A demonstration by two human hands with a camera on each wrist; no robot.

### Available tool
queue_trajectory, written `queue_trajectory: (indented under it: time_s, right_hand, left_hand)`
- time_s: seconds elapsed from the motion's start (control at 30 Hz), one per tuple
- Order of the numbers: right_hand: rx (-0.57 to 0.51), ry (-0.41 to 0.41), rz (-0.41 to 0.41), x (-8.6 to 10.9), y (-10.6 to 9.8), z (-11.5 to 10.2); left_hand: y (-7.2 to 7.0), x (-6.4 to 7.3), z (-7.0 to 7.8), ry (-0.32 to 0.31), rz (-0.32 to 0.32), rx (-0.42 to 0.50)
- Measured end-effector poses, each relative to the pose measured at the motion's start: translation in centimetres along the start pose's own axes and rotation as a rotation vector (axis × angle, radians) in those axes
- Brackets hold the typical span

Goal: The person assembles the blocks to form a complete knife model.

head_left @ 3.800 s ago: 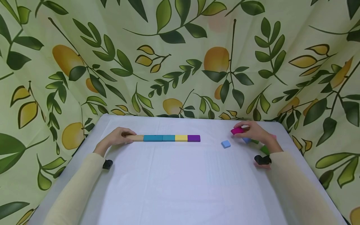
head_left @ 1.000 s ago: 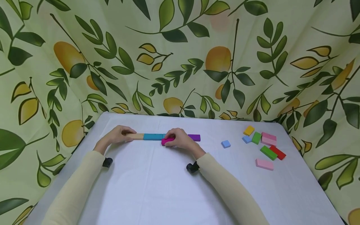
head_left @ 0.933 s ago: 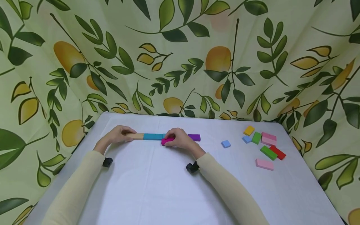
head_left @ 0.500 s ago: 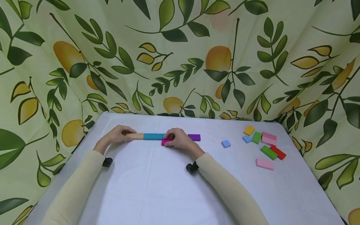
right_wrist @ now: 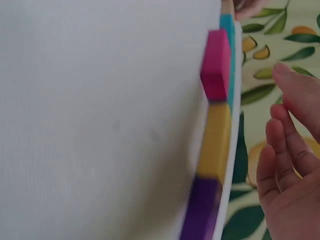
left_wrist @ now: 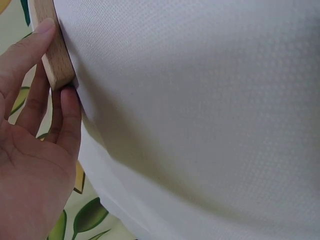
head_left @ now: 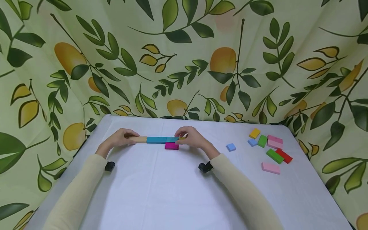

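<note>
A row of wooden blocks lies across the white table. My left hand [head_left: 120, 138] pinches the plain wooden block [left_wrist: 59, 55] at its left end. To its right come a longer teal block [head_left: 156, 140], a shorter teal block [head_left: 172, 139], a yellow block [right_wrist: 215, 140] and a purple block [right_wrist: 200, 210]. Against the near side of the shorter teal block sits a magenta block [head_left: 171, 146]. My right hand [head_left: 193, 138] hovers over the yellow and purple part, mostly hiding it in the head view. In the right wrist view its fingers are loosely bent, apart from the blocks, holding nothing.
A light blue block [head_left: 231, 147] lies alone right of the row. Farther right are scattered a yellow-orange block [head_left: 254, 133], another blue block [head_left: 252, 142], green blocks [head_left: 274, 156], pink blocks [head_left: 270, 168] and a red block [head_left: 284, 156]. A leaf-patterned curtain [head_left: 184, 64] hangs behind the table.
My right hand brought the magenta block from the right-hand pile to the row, set it against the teal block, let go, and moved slightly right and back. My left hand stays put.
</note>
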State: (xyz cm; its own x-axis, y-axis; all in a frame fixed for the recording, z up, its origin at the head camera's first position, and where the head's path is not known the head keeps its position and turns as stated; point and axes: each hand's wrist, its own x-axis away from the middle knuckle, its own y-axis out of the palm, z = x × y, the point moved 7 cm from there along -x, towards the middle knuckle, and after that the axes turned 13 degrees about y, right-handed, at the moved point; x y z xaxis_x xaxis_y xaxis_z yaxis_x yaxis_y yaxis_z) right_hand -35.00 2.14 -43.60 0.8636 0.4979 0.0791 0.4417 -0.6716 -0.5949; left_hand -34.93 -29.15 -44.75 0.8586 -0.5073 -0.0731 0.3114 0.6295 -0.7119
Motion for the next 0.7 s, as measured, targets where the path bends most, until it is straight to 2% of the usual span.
queue_trajectory:
  time_s: [0.17, 0.33, 0.5, 0.7]
  right_hand:
    - [0.018, 0.040, 0.009, 1.8, -3.7, 1.7]
    - [0.016, 0.079, -0.012, 4.1, -6.6, 4.4]
    - [0.029, 0.086, -0.007, 7.0, -9.3, 7.4]
    - [0.046, 0.117, 0.044, 11.0, -12.9, 10.3]
  left_hand:
    - [-0.1, 0.1, -0.1, -0.005, 0.005, 0.001]
    - [-0.1, 0.2, -0.1, -0.012, 0.007, -0.005]
    - [0.1, 0.2, 0.0, -0.017, -0.002, -0.010]
    - [0.1, 0.1, 0.2, -0.017, 0.002, -0.016]
